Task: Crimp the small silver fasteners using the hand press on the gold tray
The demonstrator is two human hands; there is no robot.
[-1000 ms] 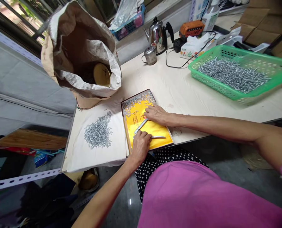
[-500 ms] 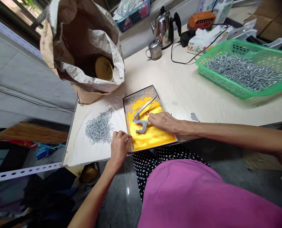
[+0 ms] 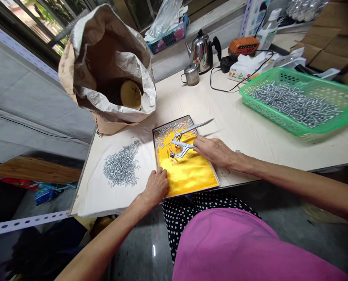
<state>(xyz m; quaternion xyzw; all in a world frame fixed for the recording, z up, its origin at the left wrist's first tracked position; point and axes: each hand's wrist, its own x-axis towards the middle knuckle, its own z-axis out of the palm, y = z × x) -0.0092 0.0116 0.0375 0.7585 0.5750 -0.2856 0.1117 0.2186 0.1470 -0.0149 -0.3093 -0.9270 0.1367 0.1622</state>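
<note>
Inspector: Grip status, right hand [image 3: 213, 151]?

Operator: Closed. Fingertips [image 3: 197, 145] pinch the lower handle of the pliers [image 3: 183, 145]. The upper handle stands spread away from the lower one and points to the far right, past the tray rim. The head of the pliers lies over the yellow lining, toward the far half of the tray [image 3: 191, 175].

Inspector: Grip status, left hand [image 3: 156, 187]?

Operator: Closed on the near left edge of the tray, with the fingers curled over the rim.

Inspector: Tray position and contents?

Operator: The tray lies flat at the near edge of the counter [image 3: 250, 125], directly in front of the person. Short metal pins [image 3: 166, 128] are banked at its far end.

Inspector: Surroundings, working outward?

Operator: A white sheet [image 3: 92, 195] lies just beside the tray on the left and carries a loose pile [image 3: 121, 168] of similar pins. Behind the sheet, an open paper sack [image 3: 109, 66] stands upright with a yellow bowl [image 3: 131, 95] inside. A green basket [image 3: 264, 111] sits to the far right, well apart from both hands, and holds more metal pieces. A kettle [image 3: 201, 48] and a metal mug [image 3: 191, 74] stand together at the far side of the counter
</note>
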